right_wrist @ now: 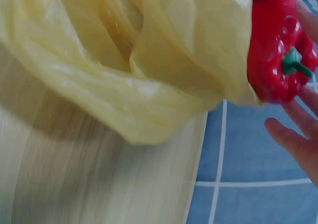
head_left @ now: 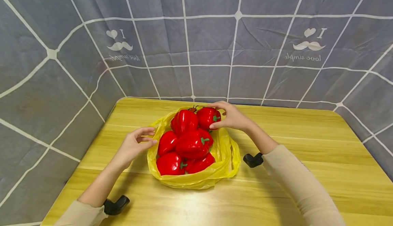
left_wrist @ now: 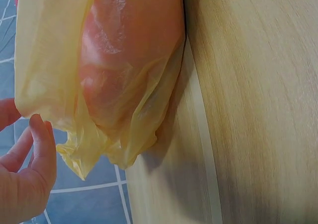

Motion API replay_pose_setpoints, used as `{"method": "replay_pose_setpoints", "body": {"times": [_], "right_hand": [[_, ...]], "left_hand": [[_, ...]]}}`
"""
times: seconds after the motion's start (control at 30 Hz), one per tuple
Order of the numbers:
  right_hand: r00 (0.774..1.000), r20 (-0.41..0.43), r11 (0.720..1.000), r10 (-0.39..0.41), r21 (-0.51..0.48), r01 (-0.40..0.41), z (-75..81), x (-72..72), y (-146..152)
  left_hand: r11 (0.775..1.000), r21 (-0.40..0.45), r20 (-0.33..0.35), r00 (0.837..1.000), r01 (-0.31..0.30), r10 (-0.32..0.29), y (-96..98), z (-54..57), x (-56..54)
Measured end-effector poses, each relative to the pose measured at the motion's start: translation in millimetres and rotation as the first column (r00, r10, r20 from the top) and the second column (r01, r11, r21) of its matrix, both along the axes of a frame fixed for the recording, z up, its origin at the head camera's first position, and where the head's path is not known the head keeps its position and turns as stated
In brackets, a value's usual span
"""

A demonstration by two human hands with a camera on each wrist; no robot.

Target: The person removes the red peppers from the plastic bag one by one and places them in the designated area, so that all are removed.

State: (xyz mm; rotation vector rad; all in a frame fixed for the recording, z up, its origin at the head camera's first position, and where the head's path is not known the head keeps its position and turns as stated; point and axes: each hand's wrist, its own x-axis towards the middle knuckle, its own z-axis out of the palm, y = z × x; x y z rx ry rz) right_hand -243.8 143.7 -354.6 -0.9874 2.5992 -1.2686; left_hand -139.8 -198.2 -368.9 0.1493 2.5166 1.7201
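A yellow plastic bag [head_left: 196, 181] lies on the wooden table with its mouth spread wide, holding several glossy red bell peppers [head_left: 191, 144] with green stems. At its far right side, my right hand [head_left: 231, 117] holds one red bell pepper [head_left: 206, 117], fingers on top and thumb at its near side. The right wrist view shows that bell pepper [right_wrist: 278, 55] between thumb and fingers, beside the bag. My left hand [head_left: 135, 144] is at the bag's left rim, its fingers loosely bent. In the left wrist view, the fingertips of that hand [left_wrist: 30, 169] are close against the bag's edge [left_wrist: 44, 95].
The wooden table [head_left: 307, 151] extends to both sides of the bag. A grey cloth with white lines [head_left: 212, 42] hangs behind and at the sides. Something small and dark with thin stalks [head_left: 192, 109] shows at the bag's far rim. Black devices [head_left: 116, 205] sit at both wrists.
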Motion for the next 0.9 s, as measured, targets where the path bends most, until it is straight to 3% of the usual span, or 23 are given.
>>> {"method": "replay_pose_setpoints", "body": {"times": [0.23, 0.43, 0.9], "right_hand": [[0.993, -0.116, 0.999, 0.021, 0.035, -0.017, -2.6, 3.3, -6.1], [0.997, -0.072, 1.000, 0.006, -0.008, -0.007, -5.3, 5.1, -6.6], [1.000, 0.005, 0.995, -0.016, -0.100, 0.017, -2.7, 3.5, 2.8]], "left_hand": [[1.000, 0.021, -0.008, 1.000, 0.006, -0.006, 0.8, 3.0, 0.2], [0.998, 0.062, 0.010, 1.000, 0.021, -0.022, 0.4, 3.4, 0.8], [0.998, 0.044, 0.010, 0.999, 0.036, -0.037, 0.7, 3.0, 0.4]]}}
